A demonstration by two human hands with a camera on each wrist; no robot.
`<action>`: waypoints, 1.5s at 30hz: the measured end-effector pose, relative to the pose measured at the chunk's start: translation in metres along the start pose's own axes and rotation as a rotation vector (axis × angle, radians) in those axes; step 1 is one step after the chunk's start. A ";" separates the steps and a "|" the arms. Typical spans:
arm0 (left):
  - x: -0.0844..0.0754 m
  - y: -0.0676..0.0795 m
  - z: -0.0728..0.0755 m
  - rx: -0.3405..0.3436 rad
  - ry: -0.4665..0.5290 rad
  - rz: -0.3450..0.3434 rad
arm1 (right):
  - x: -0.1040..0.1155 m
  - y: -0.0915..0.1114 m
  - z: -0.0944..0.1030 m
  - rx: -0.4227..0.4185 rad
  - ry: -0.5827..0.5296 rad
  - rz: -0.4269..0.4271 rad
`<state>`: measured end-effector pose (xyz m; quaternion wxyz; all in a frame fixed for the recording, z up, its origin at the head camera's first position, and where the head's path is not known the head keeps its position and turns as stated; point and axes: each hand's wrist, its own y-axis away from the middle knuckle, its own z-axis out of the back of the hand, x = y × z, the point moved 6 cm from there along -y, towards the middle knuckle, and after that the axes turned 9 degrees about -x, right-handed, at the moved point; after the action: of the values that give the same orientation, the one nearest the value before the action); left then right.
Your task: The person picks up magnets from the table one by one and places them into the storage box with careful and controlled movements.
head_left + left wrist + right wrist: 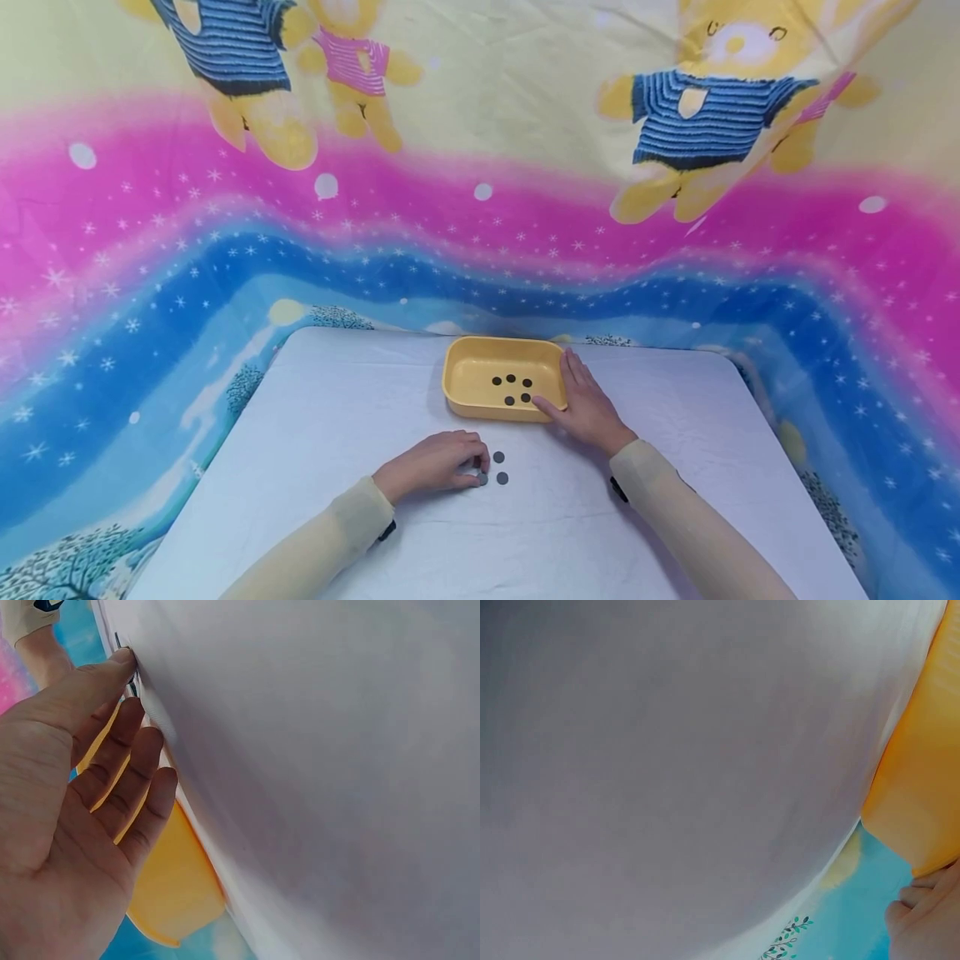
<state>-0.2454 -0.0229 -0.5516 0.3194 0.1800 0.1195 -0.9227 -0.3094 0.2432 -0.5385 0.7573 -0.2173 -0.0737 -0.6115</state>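
Thumb and fingers of my left hand (438,462) pinch a small grey disc (482,479) on the white tabletop, partly covered by the fingertips. Just right of it lie two more grey discs, a far one (498,457) and a near one (502,478). In the left wrist view the left hand (90,795) has its thumb beside a dark thin edge; the lower fingers are loosely bent. My right hand (588,408) holds the right end of a yellow rectangular container (457,398), thumb over the near rim, fingers along the outside. Several dark discs (511,378) lie flat inside it.
A white cloth (360,392) covers the table. The container stands near the table's far edge, close to a hanging printed curtain (480,250) with bears and snowflakes, which surrounds the back and sides.
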 end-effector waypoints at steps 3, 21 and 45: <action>0.000 0.000 0.000 -0.003 0.009 -0.008 | 0.000 0.000 0.000 0.001 0.001 0.000; -0.003 -0.001 -0.002 0.022 0.069 -0.043 | 0.003 0.000 0.001 -0.009 -0.008 0.013; 0.009 0.000 0.011 -0.069 0.083 0.060 | -0.001 -0.001 -0.001 0.002 -0.004 0.011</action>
<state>-0.2546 -0.0314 -0.5449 0.3479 0.2106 0.1587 -0.8997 -0.3110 0.2437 -0.5394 0.7607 -0.2182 -0.0744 -0.6068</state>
